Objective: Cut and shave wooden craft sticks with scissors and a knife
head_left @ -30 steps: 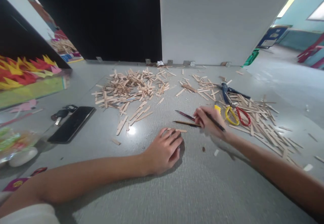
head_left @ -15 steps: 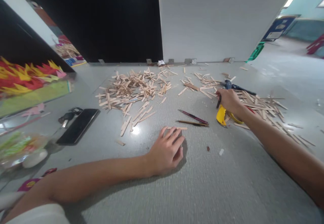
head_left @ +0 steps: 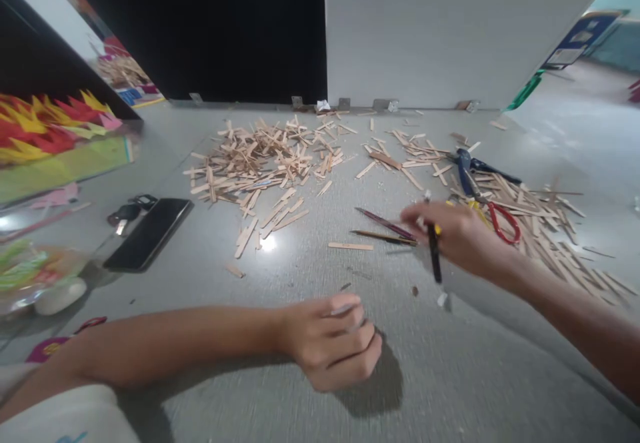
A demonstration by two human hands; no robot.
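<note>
Craft room, possibly a classroom. My grey worktop (head_left: pixel 450 376) carries heaps of cut wooden sticks (head_left: pixel 260 159) at the far side, scissors (head_left: pixel 483 193) to the right, pencils (head_left: pixel 385 229) at centre. Red and yellow paper cut-outs (head_left: pixel 45 126) lie far left.

Pale matt wooden sticks (head_left: pixel 260 163) lie on the smooth grey table (head_left: pixel 450 376) beside a glossy black phone (head_left: pixel 149 233).

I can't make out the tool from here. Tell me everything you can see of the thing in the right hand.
The right hand grips a slim black pen-like tool, blurred by motion. It hangs nearly upright, the lower end pointing down toward the grey table without clearly touching it. A pale tip shows above the fingers, and a bit of yellow beside them. Whether it is a knife or a pen is unclear.
</note>
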